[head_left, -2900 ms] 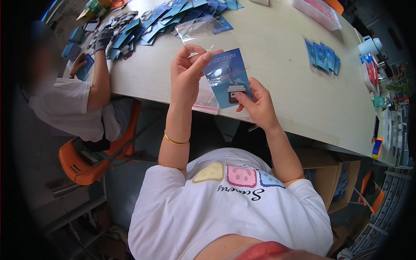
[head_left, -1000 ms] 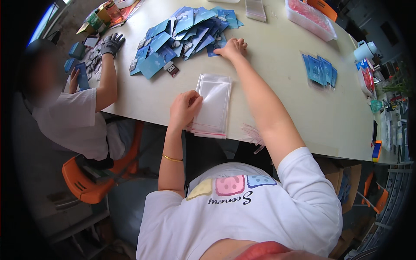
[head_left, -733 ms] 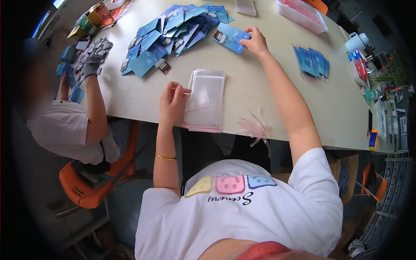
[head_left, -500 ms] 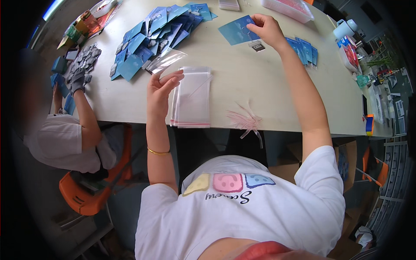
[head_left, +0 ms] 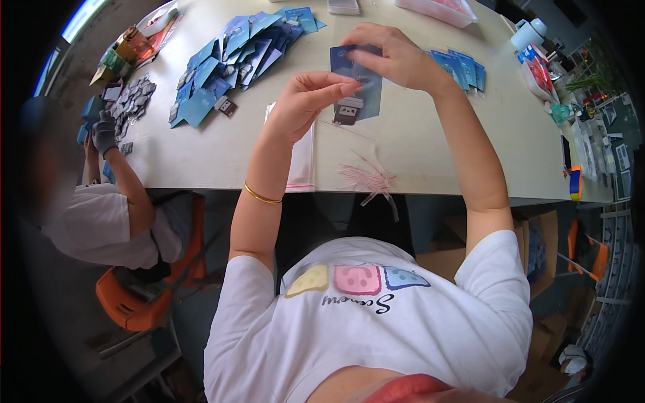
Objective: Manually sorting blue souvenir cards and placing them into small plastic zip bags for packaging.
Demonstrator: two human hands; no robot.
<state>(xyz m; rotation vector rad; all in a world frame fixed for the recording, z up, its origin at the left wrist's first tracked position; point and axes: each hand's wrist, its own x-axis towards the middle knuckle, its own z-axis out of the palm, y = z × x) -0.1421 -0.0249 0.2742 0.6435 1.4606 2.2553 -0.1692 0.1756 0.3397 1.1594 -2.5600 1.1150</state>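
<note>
Head view: in the upper centre of the frame, the right hand [head_left: 396, 57] pinches the top of a blue product card [head_left: 356, 84], its long axis running up-down. The left hand [head_left: 309, 101], just lower left, pinches a clear plastic sleeve [head_left: 349, 138] at the card's lower edge, above the stack of sleeves [head_left: 301, 161] on the table [head_left: 457, 154].

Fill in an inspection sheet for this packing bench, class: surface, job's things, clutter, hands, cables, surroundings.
Surface: pale table, well lit.
Job's things: blue card held above the table; clear bag beneath it; stack of clear bags at the near edge.
Clutter: heap of blue cards; small row of blue cards; pink strips.
Hands: left hand and right hand both pinch the card.
Cables: nothing seen.
Surroundings: co-worker's gloved hand; orange chair.
</note>
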